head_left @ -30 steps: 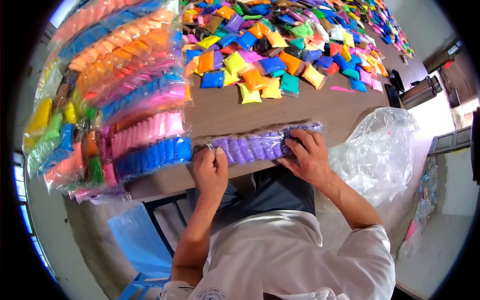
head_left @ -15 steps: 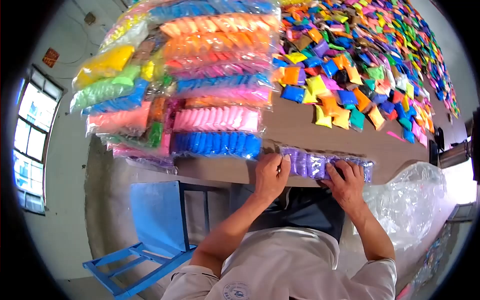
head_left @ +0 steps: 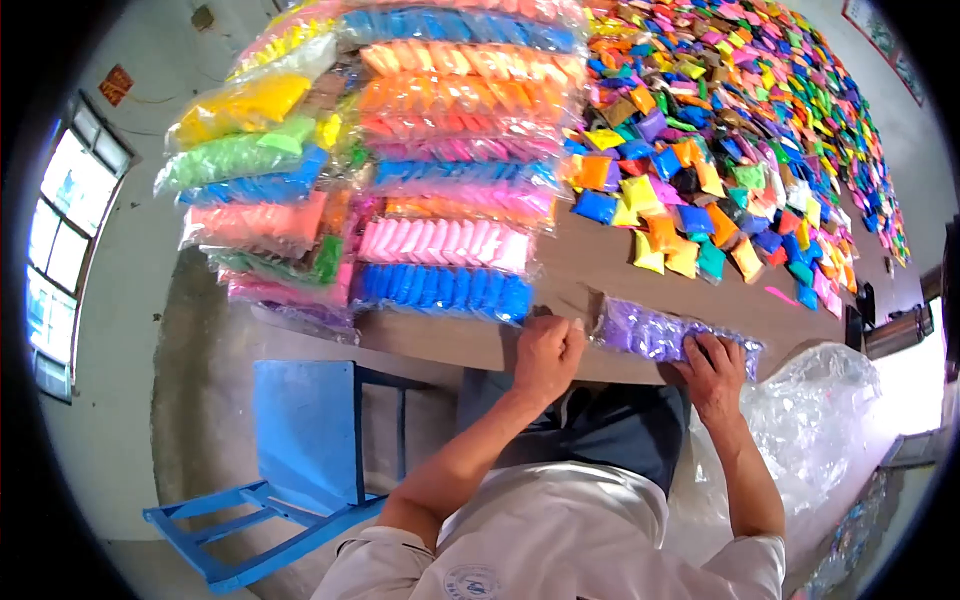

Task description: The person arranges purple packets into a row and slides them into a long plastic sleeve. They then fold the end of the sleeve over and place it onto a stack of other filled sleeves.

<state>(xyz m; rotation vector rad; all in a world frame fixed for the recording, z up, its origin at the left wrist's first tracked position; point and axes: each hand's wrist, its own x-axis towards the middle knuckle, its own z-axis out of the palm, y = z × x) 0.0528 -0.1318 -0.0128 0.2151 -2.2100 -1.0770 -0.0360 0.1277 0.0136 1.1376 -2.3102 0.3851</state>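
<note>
A long clear plastic bag of purple packets (head_left: 650,332) lies along the near edge of the brown table. My right hand (head_left: 715,378) grips its right end, fingers over the top and thumb at the near side. My left hand (head_left: 548,357) is just left of the bag, apart from it, with the fingers curled in and the thumb against them. I see nothing in that hand. Left of it, a bag of blue packets (head_left: 445,290) lies in front of a bag of light pink packets (head_left: 445,243).
Filled bags (head_left: 460,97) in many colours are stacked at the left. A large heap of loose coloured packets (head_left: 720,170) spreads over the far right. A blue chair (head_left: 305,430) stands at the lower left. Crumpled clear plastic (head_left: 810,420) hangs by the table's right side.
My left hand has let go of the purple bag's left end, and a gap has opened between them. My right hand stays on its right end. The view has shifted slightly.
</note>
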